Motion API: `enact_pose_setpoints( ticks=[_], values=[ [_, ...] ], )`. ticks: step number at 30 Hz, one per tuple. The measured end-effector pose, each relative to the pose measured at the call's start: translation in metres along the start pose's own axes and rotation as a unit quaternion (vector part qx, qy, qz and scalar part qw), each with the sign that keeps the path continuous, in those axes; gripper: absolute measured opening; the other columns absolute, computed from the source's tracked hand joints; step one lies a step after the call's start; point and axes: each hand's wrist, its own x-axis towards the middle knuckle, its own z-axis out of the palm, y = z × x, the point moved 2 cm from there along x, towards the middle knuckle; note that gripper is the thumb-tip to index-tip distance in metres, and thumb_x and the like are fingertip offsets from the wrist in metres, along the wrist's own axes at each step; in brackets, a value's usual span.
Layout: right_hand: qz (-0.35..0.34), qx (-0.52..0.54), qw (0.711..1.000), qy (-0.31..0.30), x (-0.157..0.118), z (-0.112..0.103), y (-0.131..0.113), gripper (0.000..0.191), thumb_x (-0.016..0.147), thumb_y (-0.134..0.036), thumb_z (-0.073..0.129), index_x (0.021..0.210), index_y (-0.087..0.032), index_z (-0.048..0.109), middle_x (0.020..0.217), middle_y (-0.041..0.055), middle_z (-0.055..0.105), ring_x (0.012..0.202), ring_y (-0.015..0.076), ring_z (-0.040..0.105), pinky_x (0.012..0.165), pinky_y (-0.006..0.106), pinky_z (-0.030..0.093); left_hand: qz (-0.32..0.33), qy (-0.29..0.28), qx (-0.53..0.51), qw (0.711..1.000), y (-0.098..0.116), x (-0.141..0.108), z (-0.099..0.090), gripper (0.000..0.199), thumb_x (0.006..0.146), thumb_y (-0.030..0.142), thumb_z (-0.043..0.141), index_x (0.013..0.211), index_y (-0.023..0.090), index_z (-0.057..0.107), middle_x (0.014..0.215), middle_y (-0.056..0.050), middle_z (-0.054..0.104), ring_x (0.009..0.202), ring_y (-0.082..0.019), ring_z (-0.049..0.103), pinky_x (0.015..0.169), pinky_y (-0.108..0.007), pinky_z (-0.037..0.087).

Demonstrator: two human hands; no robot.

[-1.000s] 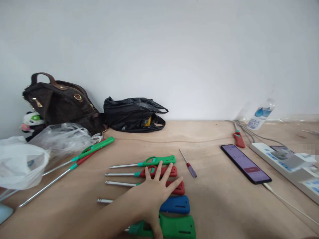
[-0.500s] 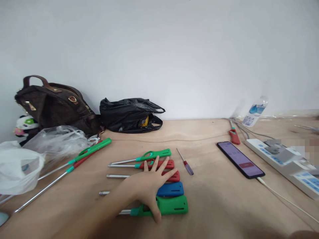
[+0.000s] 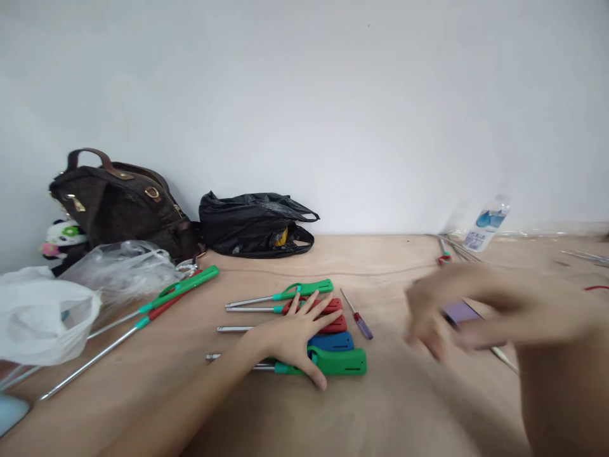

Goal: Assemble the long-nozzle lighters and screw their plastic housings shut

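Left hand (image 3: pixel 295 336): fingers spread flat, pressing the row of long-nosed plastic lighters (image 3: pixel 328 330) mid wooden desk (image 3: pixel 390 406).
Right hand (image 3: pixel 457 314): blurred, fingers loosely apart, above the purple-screened phone (image 3: pixel 460 311), grasping nothing.

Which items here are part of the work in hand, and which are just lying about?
In hand: left hand flat on five gas lighters; right hand blurred, in the air.
Lying about: screwdriver, brown handbag, black bag, water bottle, phone.
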Motion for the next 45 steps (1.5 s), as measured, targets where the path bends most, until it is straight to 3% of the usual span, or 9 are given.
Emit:
enact_pose_setpoints(
  ticks=[3,6,8,12,26,31,35,38,45],
  values=[
    [-0.019,0.1,0.976,-0.191,0.045,0.037,0.004,0.03,0.089,-0.034,0.047,0.081,-0.017,0.071,0.076,0.0053,0.069,0.069,0.0147,0.063,0.063,0.023,0.047,0.023,0.034,-0.003,0.999,-0.009,0.004,0.002,0.11,0.065,0.077,0.064,0.152,0.033,0.012,0.16,-0.007,-0.002,0.142,-0.046,-0.003,0.109,-0.07,-0.001],
    [0.124,-0.001,0.95,-0.287,0.081,0.09,0.021,0.03,0.083,-0.026,0.048,0.071,-0.012,0.071,0.069,0.0071,0.07,0.058,0.0139,0.06,0.053,0.021,0.043,0.038,0.057,0.008,0.998,-0.012,0.006,0.003,0.094,0.075,0.077,0.053,0.151,0.034,0.019,0.16,-0.004,0.003,0.143,-0.044,0.001,0.111,-0.067,0.001],
    [0.156,-0.036,0.943,-0.293,0.095,0.119,0.028,0.032,0.082,-0.027,0.05,0.063,-0.011,0.07,0.063,0.009,0.07,0.054,0.0152,0.061,0.052,0.022,0.043,0.047,0.068,0.014,0.996,-0.011,0.006,0.003,0.088,0.08,0.077,0.046,0.151,0.032,0.019,0.159,-0.003,0.005,0.144,-0.042,0.003,0.112,-0.066,0.0],
    [0.193,-0.098,0.942,-0.257,0.1,0.141,0.042,0.029,0.081,-0.018,0.049,0.066,-0.01,0.073,0.067,0.0135,0.072,0.066,0.0218,0.067,0.058,0.025,0.045,0.048,0.076,0.021,0.996,-0.009,0.006,0.004,0.078,0.089,0.071,0.034,0.152,0.031,0.013,0.159,-0.002,0.006,0.145,-0.038,0.003,0.114,-0.063,0.0],
    [0.234,-0.141,0.95,-0.148,0.091,0.12,0.09,0.025,0.09,-0.029,0.052,0.088,-0.013,0.071,0.088,0.0141,0.074,0.076,0.0227,0.068,0.058,0.026,0.038,0.055,0.071,0.023,0.996,-0.01,0.004,0.002,0.087,0.082,0.074,0.047,0.151,0.032,0.015,0.159,-0.003,0.007,0.144,-0.04,0.004,0.113,-0.065,0.003],
    [0.197,-0.13,0.969,-0.079,0.097,0.117,0.077,0.023,0.092,-0.03,0.05,0.09,-0.015,0.067,0.093,0.0145,0.072,0.083,0.024,0.067,0.061,0.026,0.037,0.059,0.085,0.026,0.994,-0.011,0.005,0.004,0.086,0.082,0.074,0.047,0.151,0.033,0.016,0.159,-0.004,0.01,0.144,-0.04,0.006,0.113,-0.065,0.005],
    [0.14,-0.098,0.984,-0.043,0.105,0.141,0.05,0.016,0.093,-0.027,0.05,0.09,-0.019,0.063,0.087,0.0067,0.073,0.078,0.018,0.066,0.062,0.023,0.037,0.059,0.108,0.035,0.992,-0.013,0.007,0.007,0.084,0.082,0.073,0.048,0.151,0.031,0.021,0.158,-0.007,0.015,0.144,-0.039,0.011,0.114,-0.063,0.005],
    [0.125,-0.095,0.988,-0.005,0.11,0.165,0.035,0.017,0.094,-0.021,0.044,0.094,-0.016,0.06,0.094,0.0111,0.072,0.083,0.0202,0.066,0.063,0.025,0.037,0.05,0.13,0.041,0.989,-0.013,0.009,0.01,0.084,0.082,0.072,0.05,0.15,0.028,0.026,0.157,-0.009,0.019,0.144,-0.038,0.013,0.115,-0.062,0.004],
    [0.111,-0.088,0.989,0.049,0.111,0.19,0.04,0.024,0.098,-0.022,0.034,0.094,-0.017,0.058,0.089,0.0104,0.071,0.081,0.0223,0.066,0.064,0.027,0.037,0.031,0.15,0.044,0.987,-0.015,0.01,0.011,0.082,0.081,0.07,0.054,0.147,0.027,0.033,0.156,-0.01,0.022,0.144,-0.037,0.016,0.115,-0.061,0.004]
  ],
)
